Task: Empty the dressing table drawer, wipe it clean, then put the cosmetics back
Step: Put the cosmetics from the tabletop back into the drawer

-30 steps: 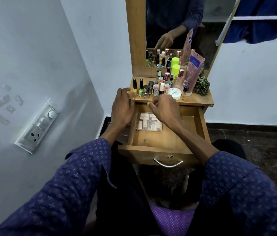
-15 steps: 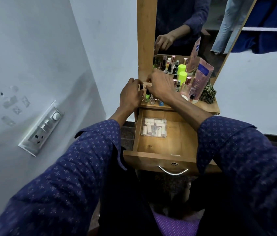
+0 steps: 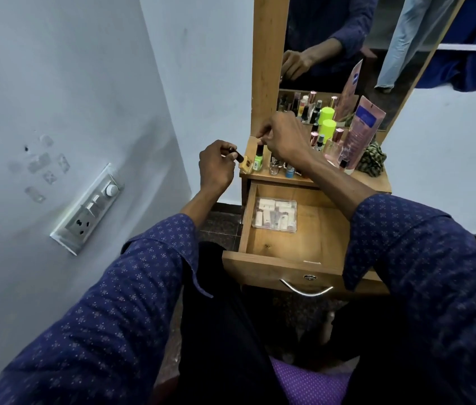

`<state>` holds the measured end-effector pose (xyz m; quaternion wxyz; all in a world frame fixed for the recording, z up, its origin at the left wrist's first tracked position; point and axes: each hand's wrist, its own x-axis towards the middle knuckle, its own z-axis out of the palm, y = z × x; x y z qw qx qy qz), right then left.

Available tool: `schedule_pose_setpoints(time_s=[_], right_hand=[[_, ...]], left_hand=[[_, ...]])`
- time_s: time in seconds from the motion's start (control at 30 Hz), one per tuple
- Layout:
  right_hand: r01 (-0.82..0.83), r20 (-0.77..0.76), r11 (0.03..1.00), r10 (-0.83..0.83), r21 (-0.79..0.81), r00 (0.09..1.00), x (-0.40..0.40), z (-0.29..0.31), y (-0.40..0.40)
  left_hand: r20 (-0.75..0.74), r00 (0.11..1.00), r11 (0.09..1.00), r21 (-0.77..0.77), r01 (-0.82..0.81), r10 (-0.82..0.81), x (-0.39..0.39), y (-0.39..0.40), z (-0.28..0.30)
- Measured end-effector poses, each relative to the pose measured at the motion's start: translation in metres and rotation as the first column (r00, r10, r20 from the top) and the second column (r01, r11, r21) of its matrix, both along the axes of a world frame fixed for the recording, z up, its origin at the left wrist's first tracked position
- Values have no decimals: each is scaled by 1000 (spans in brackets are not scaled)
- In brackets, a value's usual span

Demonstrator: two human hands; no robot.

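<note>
The wooden drawer (image 3: pixel 277 268) of the dressing table stands pulled open. In its back left corner lies a clear plastic box (image 3: pixel 274 214) of small cosmetics. Several bottles crowd the tabletop (image 3: pixel 372 182). At the table's left edge my left hand (image 3: pixel 216 168) grips the black cap of a yellow nail polish bottle (image 3: pixel 246 165), which is tilted. My right hand (image 3: pixel 283 138) pinches the black cap of a green nail polish bottle (image 3: pixel 258 160) that stands upright beside the yellow one.
A pink tube (image 3: pixel 361 133), neon green caps (image 3: pixel 328 124), a patterned scrunchie (image 3: pixel 372 162) and the mirror (image 3: pixel 342 54) fill the table's back. A wall with a switch panel (image 3: pixel 89 209) is close on the left. My knees and a purple seat (image 3: pixel 312 381) are below the drawer.
Both hands went from the table's front edge up to the bottles at its left end. My left hand has tilted the yellow bottle outward, my right hand has pinched the green bottle's cap. The view leaned closer.
</note>
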<state>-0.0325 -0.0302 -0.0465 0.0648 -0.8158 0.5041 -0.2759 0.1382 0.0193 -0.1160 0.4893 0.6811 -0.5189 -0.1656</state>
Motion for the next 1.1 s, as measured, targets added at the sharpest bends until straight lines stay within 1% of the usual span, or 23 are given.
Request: schedule_pose_setpoints(time_s=[0.13,0.2,0.3,0.43,0.53,0.63,0.73,0.77,0.83,0.93,1.1], right_hand=[[-23,81,999,20,34,997,-5,6,11],[-30,105,999,27,29,994,-10,6,20],[-54,109,996,46,71,993,-21,-1,38],[-70,36,988,65,135,997,-34,-27,66],[-49,91,969,28,240,996,-44,-60,86],[13,125,959,-51,284,991,-51,-93,103],[21,142,962,-62,274,988,-50,-114,111],[14,147,961,-57,277,987,-48,-119,112],[6,166,953,-59,304,984,-43,-126,112],[10,224,943,-90,334,970,-37,-135,114],[-7,296,937,-103,348,950,-37,-142,115]], left_hand=[[29,999,999,-12,45,-45,6,14,1],[41,994,995,-11,100,-99,6,23,2],[84,977,980,2,197,-196,3,38,-2],[140,929,938,101,330,-342,-8,53,-20],[196,889,905,193,379,-414,-19,62,-39],[260,851,880,268,392,-457,-27,71,-56],[442,750,867,323,379,-492,-33,76,-66],[503,712,871,325,368,-489,-35,78,-67],[583,665,884,300,358,-467,-37,80,-70],[633,640,899,273,342,-436,-40,84,-70],[618,665,908,265,326,-419,-40,87,-70]])
